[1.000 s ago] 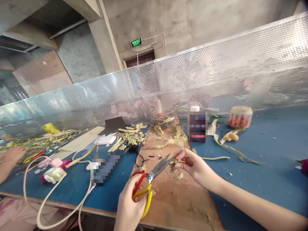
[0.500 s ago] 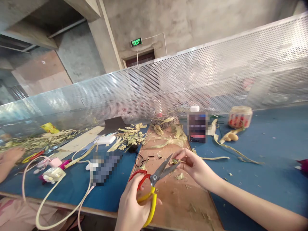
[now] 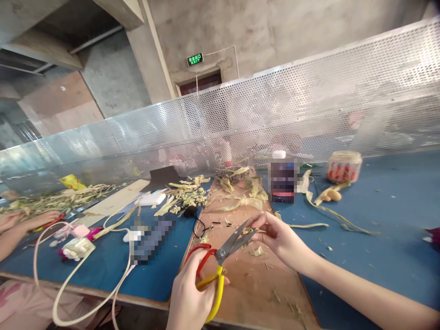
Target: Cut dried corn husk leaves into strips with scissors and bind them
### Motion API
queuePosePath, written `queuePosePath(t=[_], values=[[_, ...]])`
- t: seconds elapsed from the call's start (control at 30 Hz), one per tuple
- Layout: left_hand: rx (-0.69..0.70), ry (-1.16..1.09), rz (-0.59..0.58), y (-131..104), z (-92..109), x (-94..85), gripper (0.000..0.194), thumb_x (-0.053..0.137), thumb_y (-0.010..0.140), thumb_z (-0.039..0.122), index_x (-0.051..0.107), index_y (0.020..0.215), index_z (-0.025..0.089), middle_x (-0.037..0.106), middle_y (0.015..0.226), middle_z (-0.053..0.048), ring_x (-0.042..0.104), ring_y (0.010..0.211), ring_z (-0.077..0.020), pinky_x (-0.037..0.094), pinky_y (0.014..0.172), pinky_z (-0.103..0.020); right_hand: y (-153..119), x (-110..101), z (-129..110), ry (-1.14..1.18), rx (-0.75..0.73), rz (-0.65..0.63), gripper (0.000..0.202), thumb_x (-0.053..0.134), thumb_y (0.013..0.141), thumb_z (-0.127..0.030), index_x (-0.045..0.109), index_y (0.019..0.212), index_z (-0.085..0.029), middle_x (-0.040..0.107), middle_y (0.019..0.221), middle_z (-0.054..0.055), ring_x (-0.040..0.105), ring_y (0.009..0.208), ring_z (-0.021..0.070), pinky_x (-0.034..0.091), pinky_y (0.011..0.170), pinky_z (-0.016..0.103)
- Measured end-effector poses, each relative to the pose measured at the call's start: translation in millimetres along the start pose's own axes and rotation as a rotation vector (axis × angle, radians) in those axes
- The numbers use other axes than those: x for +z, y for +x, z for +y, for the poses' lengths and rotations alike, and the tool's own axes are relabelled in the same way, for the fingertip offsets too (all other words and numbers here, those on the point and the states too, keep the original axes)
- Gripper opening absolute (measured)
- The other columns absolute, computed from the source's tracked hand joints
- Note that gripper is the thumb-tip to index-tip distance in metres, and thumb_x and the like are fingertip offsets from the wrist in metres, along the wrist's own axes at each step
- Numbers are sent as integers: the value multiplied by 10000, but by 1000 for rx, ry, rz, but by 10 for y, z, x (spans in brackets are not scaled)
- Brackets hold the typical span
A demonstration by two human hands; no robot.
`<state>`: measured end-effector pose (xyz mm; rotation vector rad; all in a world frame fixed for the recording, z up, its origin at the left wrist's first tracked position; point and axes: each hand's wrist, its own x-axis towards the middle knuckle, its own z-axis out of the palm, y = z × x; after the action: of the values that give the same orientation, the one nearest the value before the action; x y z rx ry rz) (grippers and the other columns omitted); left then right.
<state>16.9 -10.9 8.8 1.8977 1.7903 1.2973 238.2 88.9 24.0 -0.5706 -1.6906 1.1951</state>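
While a dried plant scrap point(image 3: 249, 230) is hanging above the desk point(image 3: 250, 288), probably feeling light, brittle and best pinched at its edge, the right hand point(image 3: 271, 233) is gripping it; the left hand point(image 3: 191, 293) is holding parted scissors point(image 3: 222, 253) against it.

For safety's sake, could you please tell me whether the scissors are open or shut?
The scissors are open: blades parted, red handle apart from yellow handle.

The bottom edge crops your left hand point(image 3: 193, 288) at the wrist — the scrap point(image 3: 249, 230) in your right hand point(image 3: 271, 231) is too small to identify. Pixels mask the bottle point(image 3: 283, 182) right of center — a co-worker's arm point(image 3: 13, 240) is cropped far left.
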Motion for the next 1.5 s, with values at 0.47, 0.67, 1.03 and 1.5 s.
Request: queuePosePath(t=[0.47, 0.67, 1.03, 1.5], values=[[-34, -50, -24, -2, -24, 13, 319, 620, 746, 312, 601, 1044, 197, 676, 1047, -89, 688, 837, -220, 568, 716, -266, -4, 5, -1, 38, -1, 4, 188, 608, 812, -336, 463, 789, -219, 572, 994, 32, 595, 862, 148, 506, 767, 322], [-65, -89, -54, -19, -16, 7, 327, 618, 747, 321, 604, 1051, 202, 681, 1041, -82, 700, 794, -224, 573, 678, -263, 0, 3, 9, 3, -9, 31, 193, 617, 803, -350, 478, 789, -217, 580, 972, 34, 594, 851, 150, 515, 758, 326], [-97, -79, -61, -8, 14, 4, 298, 625, 739, 310, 601, 1026, 230, 676, 1032, -52, 688, 882, -232, 567, 727, -262, 3, -5, 44, 76, 22, 5, 185, 611, 813, -315, 464, 889, -232, 566, 918, 7, 585, 820, 135, 472, 717, 303], [-108, -94, -100, -13, 24, -18, 264, 603, 763, 306, 580, 1015, 227, 690, 928, -30, 696, 801, -203, 559, 697, -240, 2, -10, 45, 98, 53, -15, 199, 602, 825, -315, 450, 924, -235, 588, 832, -9, 599, 762, 130, 473, 710, 307]])
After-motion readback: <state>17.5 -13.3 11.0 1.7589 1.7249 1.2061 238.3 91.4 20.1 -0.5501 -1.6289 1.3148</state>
